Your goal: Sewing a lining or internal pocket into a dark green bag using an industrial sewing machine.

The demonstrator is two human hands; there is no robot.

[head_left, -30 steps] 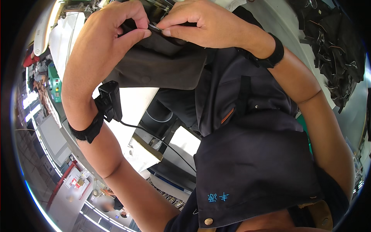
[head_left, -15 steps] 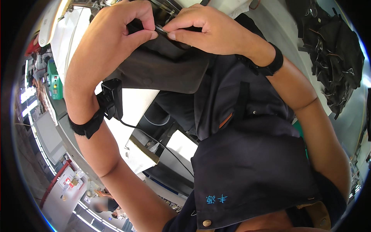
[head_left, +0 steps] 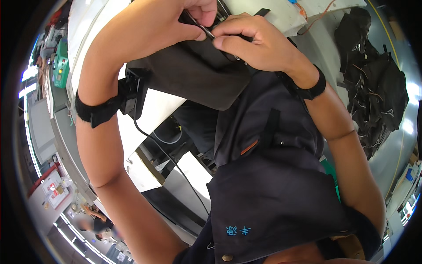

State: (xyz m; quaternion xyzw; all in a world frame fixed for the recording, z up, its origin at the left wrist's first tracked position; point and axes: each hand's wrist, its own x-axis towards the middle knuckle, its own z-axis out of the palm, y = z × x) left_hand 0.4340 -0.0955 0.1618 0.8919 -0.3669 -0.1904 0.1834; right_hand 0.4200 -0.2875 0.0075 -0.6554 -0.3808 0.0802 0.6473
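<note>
A dark grey-brown cloth piece (head_left: 189, 77) hangs over the white table edge at the top, with a metal-toothed zipper (head_left: 196, 23) along its upper side. My left hand (head_left: 176, 26) is closed on the cloth beside the zipper, its thumb lying along the teeth and its fingers curled behind. Close to its right, my right hand (head_left: 259, 42) pinches the zipper between thumb and forefinger. The fingertips of both hands are nearly together. Part of the cloth is hidden under my hands.
Dark cloth pieces with metal fittings lie heaped (head_left: 373, 83) at the right. A dark apron (head_left: 281, 189) covers my front. A black device (head_left: 134, 92) is strapped to my left wrist, its cable trailing down. A green box (head_left: 60, 66) stands far left; a person (head_left: 94, 222) is beyond, lower left.
Both hands have shifted slightly right in the view with the cloth. A longer stretch of zipper teeth shows between them, and the left fingers have spread a little from the thumb.
</note>
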